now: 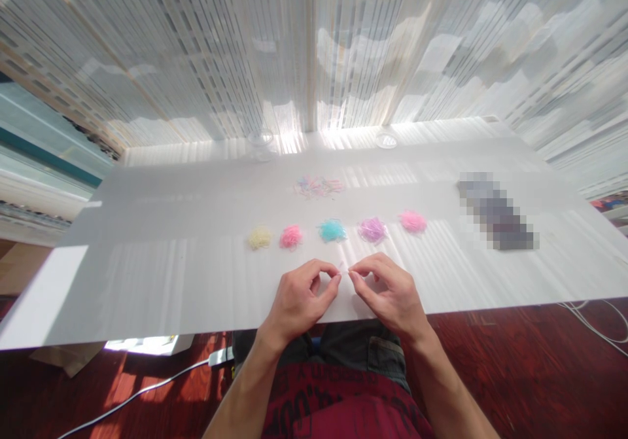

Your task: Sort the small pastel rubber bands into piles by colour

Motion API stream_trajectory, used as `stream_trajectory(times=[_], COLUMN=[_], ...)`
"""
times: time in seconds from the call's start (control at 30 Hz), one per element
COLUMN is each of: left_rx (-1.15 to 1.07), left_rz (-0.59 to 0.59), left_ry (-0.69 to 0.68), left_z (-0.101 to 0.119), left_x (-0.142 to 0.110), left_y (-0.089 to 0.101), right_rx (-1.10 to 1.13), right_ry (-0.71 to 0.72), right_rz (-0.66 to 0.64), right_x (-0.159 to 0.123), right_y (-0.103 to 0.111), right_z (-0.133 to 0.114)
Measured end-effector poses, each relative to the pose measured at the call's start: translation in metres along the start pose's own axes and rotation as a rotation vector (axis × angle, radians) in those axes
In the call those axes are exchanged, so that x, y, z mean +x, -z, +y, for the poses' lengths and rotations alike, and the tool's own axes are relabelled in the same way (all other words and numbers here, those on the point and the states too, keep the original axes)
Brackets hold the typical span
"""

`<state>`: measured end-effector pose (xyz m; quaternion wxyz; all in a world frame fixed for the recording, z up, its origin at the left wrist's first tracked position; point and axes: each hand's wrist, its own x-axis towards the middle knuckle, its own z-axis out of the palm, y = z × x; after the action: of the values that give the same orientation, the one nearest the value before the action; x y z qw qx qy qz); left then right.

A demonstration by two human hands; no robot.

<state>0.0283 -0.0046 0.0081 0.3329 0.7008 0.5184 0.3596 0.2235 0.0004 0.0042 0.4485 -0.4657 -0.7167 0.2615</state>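
Note:
My left hand (300, 298) and my right hand (387, 292) meet over the near edge of the white table (161, 275), fingertips pinched together on a tiny pale band (343, 269) between them. Beyond the hands lies a row of small sorted piles: yellow (260, 237), pink (291, 235), teal (332, 230), purple (371, 229) and another pink (413, 221). Farther back sits a loose mixed pile of thin coloured bands (318, 186).
A blurred dark object (495, 211) lies on the table's right side. Two clear round containers (260, 140) (386, 140) stand at the far edge by the striped curtain. Cables run across the red-brown floor (515, 354) on both sides.

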Motion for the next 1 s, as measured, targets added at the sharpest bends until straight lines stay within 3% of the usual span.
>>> stream_trajectory(times=[0.17, 0.3, 0.47, 0.7, 0.87, 1.0], left_rx=[0.053, 0.044, 0.096, 0.105, 0.274, 0.428], left_rz=[-0.007, 0.010, 0.029, 0.042, 0.202, 0.201], left_ry=[-0.022, -0.045, -0.119, -0.159, -0.139, -0.185], left_z=[-0.001, -0.004, -0.005, -0.004, -0.006, -0.006], left_x=[0.000, -0.001, -0.002, -0.001, -0.002, -0.001], left_y=[0.000, 0.000, -0.001, 0.000, -0.005, -0.011], right_rx=[0.018, -0.002, -0.295, -0.519, -0.467, -0.367], right_ry=[-0.025, -0.114, -0.053, 0.029, 0.031, 0.035], right_rz=[0.023, 0.157, 0.355, 0.290, 0.345, 0.211], right_x=[0.001, 0.007, 0.027, 0.039, 0.025, 0.013], right_y=[0.001, 0.007, 0.020, 0.024, 0.021, 0.010], right_z=[-0.002, 0.000, 0.020, 0.042, 0.027, 0.013])
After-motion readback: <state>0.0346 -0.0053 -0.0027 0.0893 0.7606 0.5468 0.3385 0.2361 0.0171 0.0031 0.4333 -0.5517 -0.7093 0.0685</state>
